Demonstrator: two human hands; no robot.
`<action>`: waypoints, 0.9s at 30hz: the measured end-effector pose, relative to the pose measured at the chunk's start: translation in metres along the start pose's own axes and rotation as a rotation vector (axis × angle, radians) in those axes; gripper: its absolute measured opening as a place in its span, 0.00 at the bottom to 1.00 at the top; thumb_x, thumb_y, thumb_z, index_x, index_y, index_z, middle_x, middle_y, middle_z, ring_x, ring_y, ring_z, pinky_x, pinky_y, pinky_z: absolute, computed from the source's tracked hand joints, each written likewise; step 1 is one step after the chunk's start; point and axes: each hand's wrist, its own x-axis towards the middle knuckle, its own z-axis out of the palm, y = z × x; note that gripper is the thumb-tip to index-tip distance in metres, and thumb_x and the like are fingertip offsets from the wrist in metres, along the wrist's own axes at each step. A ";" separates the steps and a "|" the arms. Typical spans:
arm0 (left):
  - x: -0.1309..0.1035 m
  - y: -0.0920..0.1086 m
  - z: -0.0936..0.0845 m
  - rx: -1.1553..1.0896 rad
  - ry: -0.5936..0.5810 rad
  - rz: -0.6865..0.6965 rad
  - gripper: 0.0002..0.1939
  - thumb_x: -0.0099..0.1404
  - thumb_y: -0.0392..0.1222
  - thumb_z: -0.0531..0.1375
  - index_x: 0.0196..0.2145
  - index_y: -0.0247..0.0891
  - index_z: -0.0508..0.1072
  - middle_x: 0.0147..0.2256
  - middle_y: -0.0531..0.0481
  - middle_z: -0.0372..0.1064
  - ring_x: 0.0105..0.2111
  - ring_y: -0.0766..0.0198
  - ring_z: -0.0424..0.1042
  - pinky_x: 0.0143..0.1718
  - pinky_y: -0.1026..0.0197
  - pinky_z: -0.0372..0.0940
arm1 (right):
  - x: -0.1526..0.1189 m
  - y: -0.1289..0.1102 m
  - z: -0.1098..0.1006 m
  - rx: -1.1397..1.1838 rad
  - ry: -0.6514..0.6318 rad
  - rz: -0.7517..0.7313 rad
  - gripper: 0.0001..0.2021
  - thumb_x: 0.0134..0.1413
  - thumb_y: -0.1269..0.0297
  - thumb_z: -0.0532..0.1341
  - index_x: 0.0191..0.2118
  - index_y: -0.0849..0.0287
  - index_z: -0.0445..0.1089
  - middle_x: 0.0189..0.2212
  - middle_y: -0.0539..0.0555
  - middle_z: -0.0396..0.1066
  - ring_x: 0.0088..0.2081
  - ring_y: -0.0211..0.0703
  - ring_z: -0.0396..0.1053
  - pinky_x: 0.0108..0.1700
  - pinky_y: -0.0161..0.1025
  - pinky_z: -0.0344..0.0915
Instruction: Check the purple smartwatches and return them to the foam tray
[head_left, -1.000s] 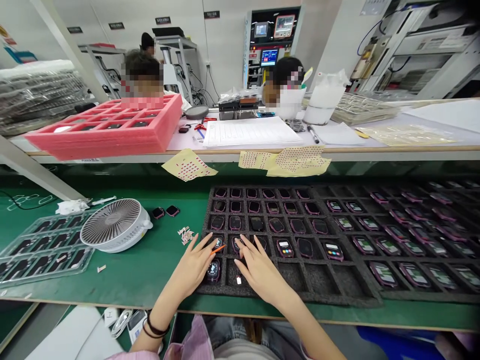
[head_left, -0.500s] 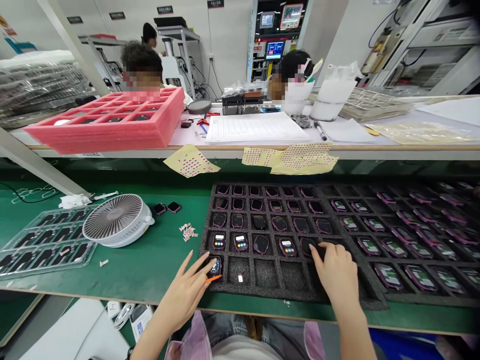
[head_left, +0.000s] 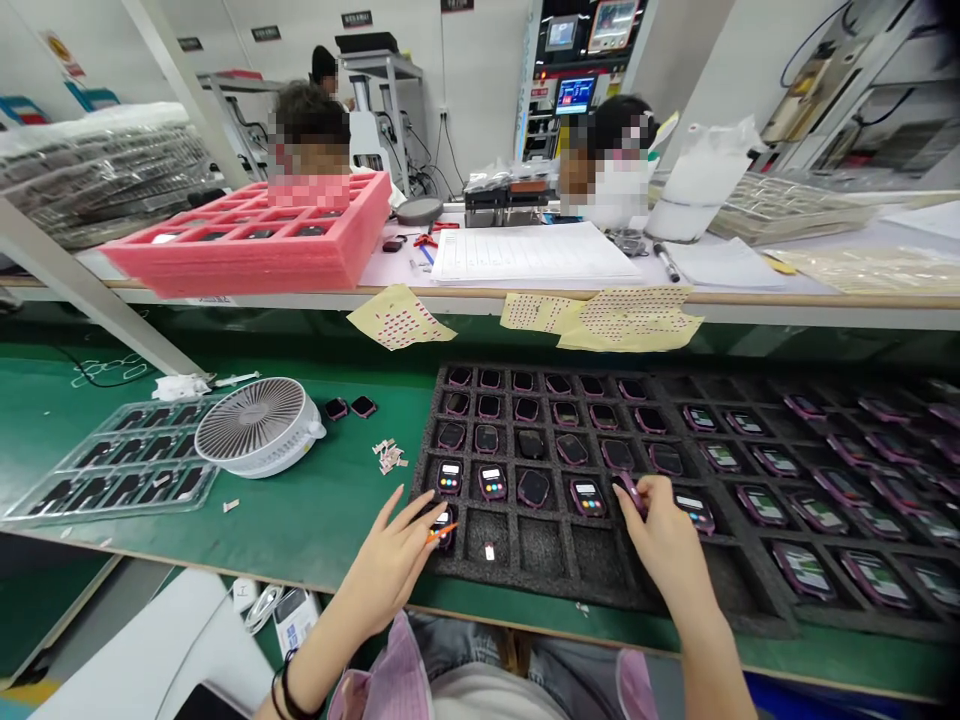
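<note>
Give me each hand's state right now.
Left hand: holding a slim orange stick, fingers loosely spread.
Right hand: closed, pinching a purple-framed smartwatch.

A purple-framed smartwatch [head_left: 631, 488] tilts on edge, pinched between the thumb and fingers [head_left: 657, 491] of the right hand [head_left: 670, 535], its screen barely showing. Another smartwatch [head_left: 448, 518], display lit, lies partly covered by the left hand's [head_left: 390, 562] fingertips. A slim orange stick [head_left: 444, 533] juts rightward from those fingers, slanting over that watch.
</note>
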 end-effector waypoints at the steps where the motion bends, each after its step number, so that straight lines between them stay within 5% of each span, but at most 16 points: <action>1: 0.003 0.003 0.000 -0.046 0.008 -0.004 0.14 0.70 0.32 0.46 0.50 0.36 0.66 0.50 0.44 0.71 0.55 0.57 0.65 0.60 0.43 0.54 | -0.001 -0.007 -0.002 0.109 0.012 0.050 0.21 0.55 0.46 0.53 0.47 0.57 0.60 0.24 0.51 0.67 0.24 0.47 0.66 0.28 0.41 0.60; 4: 0.017 0.019 0.000 -0.284 0.013 -0.107 0.13 0.71 0.35 0.44 0.45 0.36 0.67 0.42 0.43 0.71 0.44 0.61 0.69 0.49 0.55 0.64 | -0.006 -0.035 -0.008 0.579 -0.005 0.154 0.29 0.53 0.50 0.59 0.58 0.55 0.55 0.25 0.49 0.67 0.24 0.42 0.66 0.26 0.38 0.61; 7: 0.044 0.039 0.005 -0.581 -0.109 -0.202 0.17 0.73 0.39 0.40 0.40 0.37 0.67 0.39 0.44 0.68 0.40 0.63 0.68 0.43 0.61 0.64 | -0.012 -0.066 -0.005 1.006 -0.137 0.248 0.22 0.50 0.52 0.63 0.50 0.55 0.65 0.26 0.49 0.68 0.23 0.38 0.64 0.21 0.34 0.57; 11: 0.081 0.061 0.015 -0.855 -0.273 -0.320 0.15 0.72 0.46 0.42 0.39 0.38 0.64 0.31 0.52 0.62 0.31 0.66 0.63 0.35 0.64 0.60 | -0.019 -0.094 0.009 1.369 -0.293 0.393 0.14 0.48 0.56 0.66 0.39 0.55 0.66 0.19 0.44 0.63 0.16 0.31 0.56 0.17 0.30 0.49; 18: 0.097 0.066 0.035 -1.358 -0.372 -0.430 0.20 0.69 0.57 0.45 0.30 0.38 0.60 0.20 0.61 0.45 0.17 0.73 0.44 0.17 0.68 0.43 | -0.024 -0.108 0.020 1.527 -0.345 0.452 0.14 0.47 0.56 0.67 0.32 0.57 0.63 0.16 0.41 0.59 0.12 0.25 0.47 0.14 0.27 0.44; 27: 0.095 0.064 0.038 -1.431 -0.432 -0.497 0.24 0.67 0.59 0.48 0.27 0.35 0.64 0.16 0.63 0.44 0.13 0.75 0.40 0.13 0.69 0.38 | -0.024 -0.108 0.022 1.627 -0.400 0.428 0.12 0.53 0.59 0.64 0.29 0.57 0.60 0.16 0.40 0.57 0.12 0.24 0.44 0.14 0.25 0.44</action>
